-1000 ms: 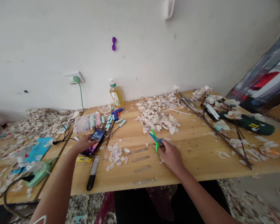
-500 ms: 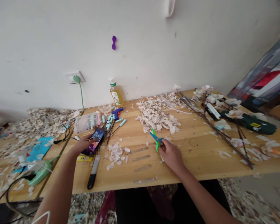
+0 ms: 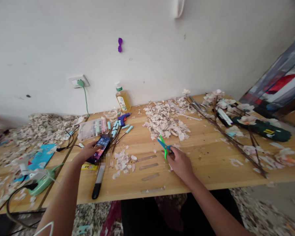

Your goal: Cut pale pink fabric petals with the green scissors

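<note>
Blue-green scissors (image 3: pixel 165 147): head view, mid-bench (image 3: pixel 211 178), tips slightly apart, pointing away & a bit L, nr front edge of big whitish flake pile (image 3: pixel 166 119).
R hand (image 3: pixel 181 162): fingers closed round scissors' handle end.
L hand (image 3: pixel 88 152): over L edge of smartphone (image 3: pixel 103 142), fingers at lit screen; can't tell if gripping.
Phone's nbrs: black-handled blade (image 3: pixel 98 182) on near side, clear plastic box (image 3: pixel 88 130) behind, blue glue gun (image 3: pixel 123 119) farther back.
Small flake heap (image 3: pixel 122 160): btwn phone & scissors, w/ tape strips (image 3: pixel 150 177) just R.
R side: blossom branch (image 3: pixel 220 128) lying diag.
Back: amber-liquid bottle (image 3: pixel 123 101) by wall.
</note>
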The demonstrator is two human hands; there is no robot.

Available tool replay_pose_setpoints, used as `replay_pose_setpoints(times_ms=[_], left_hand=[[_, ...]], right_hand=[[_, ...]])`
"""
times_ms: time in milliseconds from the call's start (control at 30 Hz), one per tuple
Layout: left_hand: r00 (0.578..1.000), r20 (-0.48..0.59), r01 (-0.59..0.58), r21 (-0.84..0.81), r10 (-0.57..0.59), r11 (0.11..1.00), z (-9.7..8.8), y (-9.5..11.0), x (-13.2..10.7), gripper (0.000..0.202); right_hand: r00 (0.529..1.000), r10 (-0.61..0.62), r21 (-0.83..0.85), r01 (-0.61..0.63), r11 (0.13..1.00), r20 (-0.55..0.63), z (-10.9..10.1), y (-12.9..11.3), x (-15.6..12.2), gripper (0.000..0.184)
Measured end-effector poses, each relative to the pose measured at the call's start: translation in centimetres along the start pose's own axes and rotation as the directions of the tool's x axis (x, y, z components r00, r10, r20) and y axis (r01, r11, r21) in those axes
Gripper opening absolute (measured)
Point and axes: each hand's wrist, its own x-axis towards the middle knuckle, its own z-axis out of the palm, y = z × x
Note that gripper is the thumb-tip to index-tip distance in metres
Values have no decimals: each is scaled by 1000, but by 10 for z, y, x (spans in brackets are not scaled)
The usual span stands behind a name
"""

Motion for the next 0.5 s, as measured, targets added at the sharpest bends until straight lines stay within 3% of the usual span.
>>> replay_pose_setpoints(times_ms=[200, 400, 500], left_hand=[[999, 23, 52, -141, -49, 989, 0, 13, -7, 42], [981, -7, 190, -109, -192, 976, 2, 16, -9, 41], [988, -3, 156, -95, -157, 983, 2, 15, -8, 40]], right_hand=[[1000, 8, 11, -8, 1000, 5, -1, -1, 0, 18], [1000, 7, 35, -7, 999, 5, -1, 0, 0, 20], [1000, 8, 23, -8, 1000, 5, -1, 0, 1, 19]])
